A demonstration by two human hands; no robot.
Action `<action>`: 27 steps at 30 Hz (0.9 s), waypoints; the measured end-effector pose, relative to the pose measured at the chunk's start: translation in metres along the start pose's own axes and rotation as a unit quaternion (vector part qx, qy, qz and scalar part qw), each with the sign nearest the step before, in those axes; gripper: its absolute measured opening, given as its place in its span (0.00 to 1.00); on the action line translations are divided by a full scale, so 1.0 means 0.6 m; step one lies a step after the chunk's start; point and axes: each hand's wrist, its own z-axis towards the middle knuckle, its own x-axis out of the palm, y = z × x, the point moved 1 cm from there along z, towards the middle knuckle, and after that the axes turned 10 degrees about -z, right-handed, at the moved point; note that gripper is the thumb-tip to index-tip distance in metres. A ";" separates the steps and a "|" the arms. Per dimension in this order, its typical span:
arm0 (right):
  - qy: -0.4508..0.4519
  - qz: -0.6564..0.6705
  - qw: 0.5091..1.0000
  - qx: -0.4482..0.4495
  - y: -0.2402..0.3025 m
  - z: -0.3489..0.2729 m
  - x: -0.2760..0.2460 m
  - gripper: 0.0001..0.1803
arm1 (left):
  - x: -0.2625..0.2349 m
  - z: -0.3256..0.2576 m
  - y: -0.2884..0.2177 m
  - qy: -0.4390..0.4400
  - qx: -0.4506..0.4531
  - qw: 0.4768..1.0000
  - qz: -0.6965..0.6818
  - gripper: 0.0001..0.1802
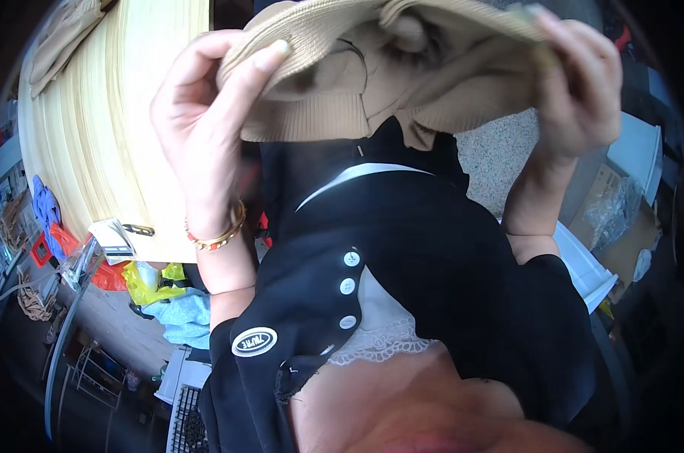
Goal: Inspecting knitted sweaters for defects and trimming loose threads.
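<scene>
Garment under handling: a beige ribbed knit sweater (pixel 357 83), bunched and held up in the air close to the camera, above the person's black button-front top (pixel 402 257), which serves as the landmark here. Left hand (pixel 206 113) grips the sweater's ribbed hem, thumb over the outer face and fingers curled beneath, pinching the edge. Right hand (pixel 580 83) clamps the opposite stretch of hem, fingers pressed together over the fabric; its thumb cannot be seen. A gold and orange bangle (pixel 217 234) sits on the left wrist, left of the black top. A pale wooden table (pixel 108 136) lies further left, with loose beige cloth (pixel 66 34) at its far corner. White plastic crates (pixel 583 264) stand to the right of the black top. Judgement: for a clean hold, both hands should keep even tension along the hem, so the loose middle folds hang free rather than twist.
</scene>
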 end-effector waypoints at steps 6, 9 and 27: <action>0.195 0.230 0.940 -0.159 0.062 -0.045 0.058 0.13 | 0.042 -0.014 0.042 0.028 -0.088 0.988 -0.122 0.09; 0.117 0.212 0.957 -0.162 0.068 -0.041 0.077 0.08 | 0.044 -0.020 0.043 0.058 -0.064 0.991 -0.105 0.10; 0.185 0.210 0.955 -0.095 0.054 -0.036 0.118 0.16 | 0.018 -0.031 0.082 0.089 -0.016 0.995 0.048 0.22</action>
